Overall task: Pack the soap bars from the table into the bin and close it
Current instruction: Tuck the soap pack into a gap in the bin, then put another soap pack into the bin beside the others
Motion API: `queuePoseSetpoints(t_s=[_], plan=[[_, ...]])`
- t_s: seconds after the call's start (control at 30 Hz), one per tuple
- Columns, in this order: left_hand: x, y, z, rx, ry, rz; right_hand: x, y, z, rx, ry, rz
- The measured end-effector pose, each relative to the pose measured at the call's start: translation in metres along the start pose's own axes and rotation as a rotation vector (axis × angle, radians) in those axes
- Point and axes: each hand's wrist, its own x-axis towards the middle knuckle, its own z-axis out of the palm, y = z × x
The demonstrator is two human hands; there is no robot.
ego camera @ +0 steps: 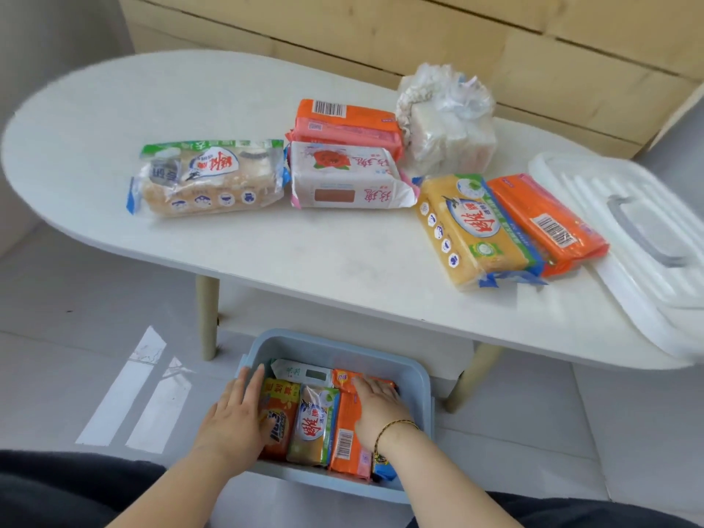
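A light blue bin [335,346] stands on the floor below the table's front edge, with several wrapped soap bars packed inside. My left hand [238,407] lies flat along the bin's left inner side, fingers on an orange-yellow pack. My right hand [377,407] presses flat on an orange soap pack [344,432] in the bin. On the white table [266,257] lie a green-and-clear soap pack [209,177], a white rose-print pack [348,177], an orange pack [348,121], a yellow pack [468,230] and another orange pack [544,222]. The bin's white lid [624,238] rests at the table's right end.
A crumpled clear plastic bag with pale blocks [445,120] sits at the back of the table. A wooden cabinet [419,32] runs behind the table. Table legs [207,318] stand beside the bin. My dark-clothed legs fill the bottom edge.
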Motion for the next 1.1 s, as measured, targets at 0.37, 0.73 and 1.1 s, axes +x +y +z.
queuePoseSetpoints(t_s=[0.37, 0.73, 1.1], plan=[[-0.079, 0.019, -0.117, -0.395, 0.697, 0.184, -0.126, -0.088, -0.11, 0.279, 0.506, -0.504], [-0.068, -0.034, -0.181, -0.257, 0.834, 0.161, -0.088, -0.192, -0.215, -0.338, 0.597, -0.515], [-0.056, -0.046, -0.18, -0.372, 0.77, 0.226, -0.047, -0.227, -0.23, -0.42, 0.396, -0.351]])
